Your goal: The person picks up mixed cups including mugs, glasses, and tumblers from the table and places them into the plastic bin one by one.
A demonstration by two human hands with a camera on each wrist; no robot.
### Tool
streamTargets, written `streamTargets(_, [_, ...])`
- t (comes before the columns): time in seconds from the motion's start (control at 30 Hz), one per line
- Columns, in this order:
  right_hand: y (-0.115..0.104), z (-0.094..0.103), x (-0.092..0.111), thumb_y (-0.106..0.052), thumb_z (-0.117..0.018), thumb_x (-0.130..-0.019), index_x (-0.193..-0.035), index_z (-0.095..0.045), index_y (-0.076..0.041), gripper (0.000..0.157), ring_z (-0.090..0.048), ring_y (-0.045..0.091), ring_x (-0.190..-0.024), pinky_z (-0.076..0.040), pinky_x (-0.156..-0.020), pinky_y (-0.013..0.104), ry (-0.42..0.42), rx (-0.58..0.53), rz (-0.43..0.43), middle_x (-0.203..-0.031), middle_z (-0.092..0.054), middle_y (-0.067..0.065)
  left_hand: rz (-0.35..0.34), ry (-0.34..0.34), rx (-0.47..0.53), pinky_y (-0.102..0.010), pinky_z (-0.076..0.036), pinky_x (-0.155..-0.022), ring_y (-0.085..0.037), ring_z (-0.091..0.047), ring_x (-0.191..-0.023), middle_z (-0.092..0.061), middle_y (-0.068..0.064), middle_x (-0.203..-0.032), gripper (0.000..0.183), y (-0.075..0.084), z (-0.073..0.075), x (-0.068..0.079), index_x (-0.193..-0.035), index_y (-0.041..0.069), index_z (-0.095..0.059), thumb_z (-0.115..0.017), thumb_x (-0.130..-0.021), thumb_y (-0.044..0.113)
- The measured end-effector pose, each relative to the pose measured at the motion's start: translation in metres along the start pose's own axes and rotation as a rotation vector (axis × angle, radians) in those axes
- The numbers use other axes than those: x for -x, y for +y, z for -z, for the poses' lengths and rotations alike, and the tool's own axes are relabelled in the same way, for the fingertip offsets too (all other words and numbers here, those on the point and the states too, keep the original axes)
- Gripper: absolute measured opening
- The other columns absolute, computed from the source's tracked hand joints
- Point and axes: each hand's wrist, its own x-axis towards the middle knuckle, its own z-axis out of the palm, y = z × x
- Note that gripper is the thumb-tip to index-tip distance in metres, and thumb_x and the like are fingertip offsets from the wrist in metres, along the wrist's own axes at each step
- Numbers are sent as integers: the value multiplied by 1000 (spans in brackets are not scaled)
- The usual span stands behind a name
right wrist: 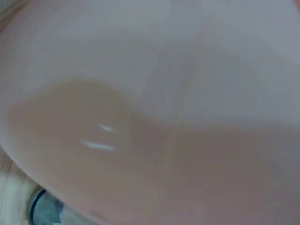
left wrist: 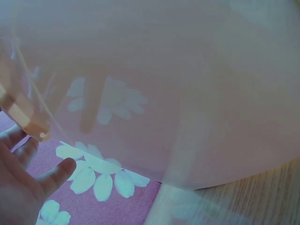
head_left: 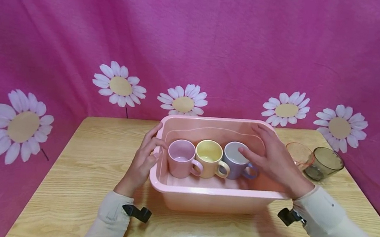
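A pink plastic tub point(head_left: 203, 191) stands in front of me on the table. Inside it, upright in a row, are a pink mug point(head_left: 180, 164), a yellow mug point(head_left: 207, 167) and a blue mug point(head_left: 235, 166), handles toward the right. My left hand point(head_left: 140, 163) is at the tub's left rim, fingers spread, one fingertip reaching over it close to the pink mug. Across the tub's right side lies my right hand point(head_left: 275, 159), fingers extended inward and thumb above the blue mug. The tub wall point(right wrist: 140, 164) fills most of the right wrist view, which hides that hand.
Right of the tub are an orange-tinted clear glass point(head_left: 298, 153) and a smoky dark glass point(head_left: 325, 165). The wooden table point(head_left: 84, 177) reaches back to a magenta cloth point(head_left: 199, 37) printed with white daisies. Each wrist wears a black camera mount point(head_left: 137, 213).
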Motion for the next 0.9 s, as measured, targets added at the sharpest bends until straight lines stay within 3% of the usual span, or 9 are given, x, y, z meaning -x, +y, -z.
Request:
streamTargets(0.2, [1,8,2,-34,-71,-85,-139,-43,3,71,-32,48,-134,-28,-102,65,27,17,-44,-148,-33,27,7,-8,-1,-56,-23,-111,-21,-22,-143,-21,-2,-157,31,0,0,0,-103,1,-57,-41,-87,22])
streamTargets(0.47, [11,14,5,-32,-71,-85,-140,-42,2,71,-34,48,-133,-28,-103,64,64,36,-49,-147,-35,28,1,-5,-16,-57,-24,-111,-21,-22,-143,-21,-3,-158,30,1,2,0,-103,3,-57,-40,-85,21])
streamTargets(0.9, [35,23,19,-34,-67,-88,-142,-40,1,70,-33,44,-134,-28,-105,62,91,40,-136,-145,-38,27,-15,3,-17,-60,-22,-110,-26,-21,-144,-22,-5,-158,29,0,1,0,-102,3,-57,-41,-88,22])
